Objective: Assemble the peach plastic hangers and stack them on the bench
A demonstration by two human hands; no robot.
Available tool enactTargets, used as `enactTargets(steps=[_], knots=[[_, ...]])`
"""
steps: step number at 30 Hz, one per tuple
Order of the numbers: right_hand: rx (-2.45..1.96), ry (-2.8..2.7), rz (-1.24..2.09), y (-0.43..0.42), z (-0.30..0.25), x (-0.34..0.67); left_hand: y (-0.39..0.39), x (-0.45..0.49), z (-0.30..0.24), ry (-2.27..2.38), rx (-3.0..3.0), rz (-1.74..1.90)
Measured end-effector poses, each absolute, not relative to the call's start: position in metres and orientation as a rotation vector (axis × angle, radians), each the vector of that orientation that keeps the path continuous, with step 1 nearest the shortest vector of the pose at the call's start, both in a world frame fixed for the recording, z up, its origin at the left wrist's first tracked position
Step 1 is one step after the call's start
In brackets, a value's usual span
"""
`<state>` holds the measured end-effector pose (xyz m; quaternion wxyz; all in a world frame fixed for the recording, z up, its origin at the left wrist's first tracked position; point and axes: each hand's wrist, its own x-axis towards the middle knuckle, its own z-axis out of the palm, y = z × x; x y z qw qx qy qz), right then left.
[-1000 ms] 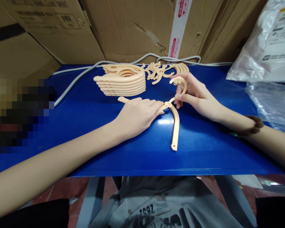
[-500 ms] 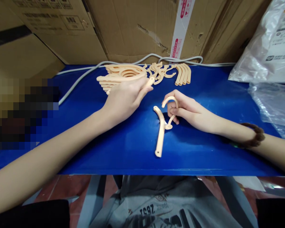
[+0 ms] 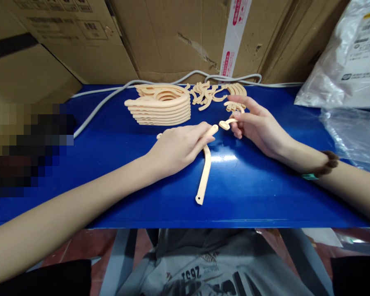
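In the head view, my left hand (image 3: 181,146) is closed around a beige plastic hanger arm (image 3: 214,129). One end with a hole pokes out past the thumb, and the other end shows behind the wrist. A pinch of my right hand (image 3: 262,127) holds a beige hanger hook (image 3: 224,125), its flat round base turned toward the left hand's piece, with a small gap between. Under my left hand a second curved hanger arm (image 3: 203,176) lies on the blue table; its upper end is hidden.
Stacked beige hanger pieces (image 3: 160,111) lie at the back, beside a pile of loose hooks (image 3: 205,93) and a row of arms (image 3: 237,89) partly behind my right hand. A white cable (image 3: 95,119), cardboard boxes (image 3: 172,41) and a plastic bag (image 3: 336,70) border the blue table (image 3: 265,197).
My left hand has come away from the stack toward me and rightward, carrying the hanger arm. My right hand has lifted the hook away from the lying arm and turned its base leftward.
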<state>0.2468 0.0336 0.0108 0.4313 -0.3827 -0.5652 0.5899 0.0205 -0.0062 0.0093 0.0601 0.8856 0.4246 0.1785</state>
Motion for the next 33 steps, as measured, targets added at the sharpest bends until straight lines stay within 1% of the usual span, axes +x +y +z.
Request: enactTargets(steps=[15,33], knots=[[-0.887,-1.421,1.515,0.0347,0.0083,0.2499,-0.0063,0.0200,0.0072,1.224,2.635,0.679],[-0.847,-1.464,1.563,0.0387,0.0082,0.2532,-0.0066,0.0201,0.0048,1.133,2.673,0.755]])
